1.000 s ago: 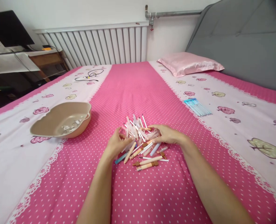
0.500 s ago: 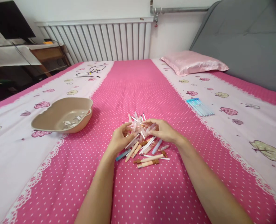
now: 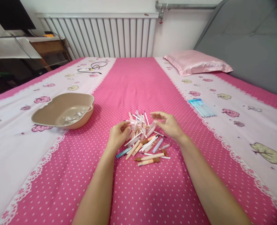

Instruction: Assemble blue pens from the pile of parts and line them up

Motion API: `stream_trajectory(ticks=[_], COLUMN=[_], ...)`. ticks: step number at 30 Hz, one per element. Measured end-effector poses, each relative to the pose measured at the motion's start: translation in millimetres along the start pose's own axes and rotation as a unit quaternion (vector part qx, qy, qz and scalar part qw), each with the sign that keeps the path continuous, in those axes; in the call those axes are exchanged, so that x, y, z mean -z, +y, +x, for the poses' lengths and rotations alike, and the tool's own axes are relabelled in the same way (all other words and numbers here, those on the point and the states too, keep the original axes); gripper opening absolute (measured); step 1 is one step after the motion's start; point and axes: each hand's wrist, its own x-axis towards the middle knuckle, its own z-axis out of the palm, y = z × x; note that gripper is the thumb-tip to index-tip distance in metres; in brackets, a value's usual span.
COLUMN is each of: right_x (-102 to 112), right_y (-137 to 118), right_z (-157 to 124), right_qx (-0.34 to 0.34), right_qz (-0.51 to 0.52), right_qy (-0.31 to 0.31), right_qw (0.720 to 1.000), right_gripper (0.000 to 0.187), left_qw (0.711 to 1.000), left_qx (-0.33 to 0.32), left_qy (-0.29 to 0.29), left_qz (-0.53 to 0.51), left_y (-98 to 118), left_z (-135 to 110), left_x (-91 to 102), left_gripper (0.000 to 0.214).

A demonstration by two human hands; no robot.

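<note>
A loose pile of pen parts [image 3: 138, 126] lies on the pink dotted bedspread [image 3: 138, 193], with clear pinkish barrels, thin white refills and beige-and-brown pen pieces mixed together. My left hand [image 3: 117, 135] is at the pile's left edge, fingers bent and thumb apart, touching the outer pieces. On the right side, my right hand [image 3: 169, 125] has its fingers spread beside a clear barrel [image 3: 151, 128]. Nearer to me lie a beige barrel with a brown end [image 3: 150, 161], a lilac tube [image 3: 158, 145] and a blue piece [image 3: 123, 152].
A beige basin [image 3: 61, 107] with small white pieces in it stands at the left. At the right is a row of blue pens [image 3: 202, 107]. A pink pillow [image 3: 196, 62] and a black cable [image 3: 98, 65] lie farther back, before a white radiator [image 3: 101, 36].
My right hand has drawn outward from the pile and opened wider. My left hand has shifted slightly left. Some pieces at the top of the pile have spread, and the view has tilted a little.
</note>
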Motion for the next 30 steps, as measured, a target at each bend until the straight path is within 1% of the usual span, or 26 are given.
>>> stream_trajectory(ticks=[5,10,14,17,19,21,24,26,28,30], right_x=[5,8,8,8,8,9,9,9,9,9], right_y=[5,9,8,8,9,10,10,9,7,7], right_z=[0,1,1,1,2,2,2,1,1,1], right_qx=[-0.020,-0.021,-0.033,-0.046,-0.050,-0.048,-0.050,-0.053,-0.055,-0.055], right_qz=[-0.049,-0.023,-0.008,-0.009,-0.010,-0.011,-0.015,-0.019,-0.021,-0.022], right_qy=[0.029,0.031,0.038,0.045,0.045,0.043,0.042,0.044,0.046,0.047], right_qw=[0.998,0.999,0.999,0.998,0.998,0.998,0.998,0.997,0.997,0.997], right_gripper=[0.032,0.031,0.029,0.028,0.028,0.028,0.028,0.028,0.028,0.027], left_qw=[1.000,0.999,0.997,0.998,0.999,0.999,0.990,0.976,0.961,0.945], left_qx=[0.007,0.006,-0.003,-0.007,-0.013,-0.026,-0.055,-0.077,-0.096,-0.104], left_qy=[0.019,0.032,0.057,0.058,0.032,-0.012,-0.092,-0.130,-0.144,-0.145], left_qz=[-0.014,0.014,0.049,0.036,0.026,0.035,0.095,0.154,0.217,0.274], left_y=[6,15,17,22,28,33,35,34,32,30], left_z=[-1,-4,-5,-8,-10,-13,-17,-19,-20,-20], left_x=[0.3,0.6,3.4,5.8,6.8,6.9,5.8,5.2,5.2,5.7], left_gripper=[0.025,0.025,0.022,0.021,0.021,0.022,0.023,0.023,0.022,0.021])
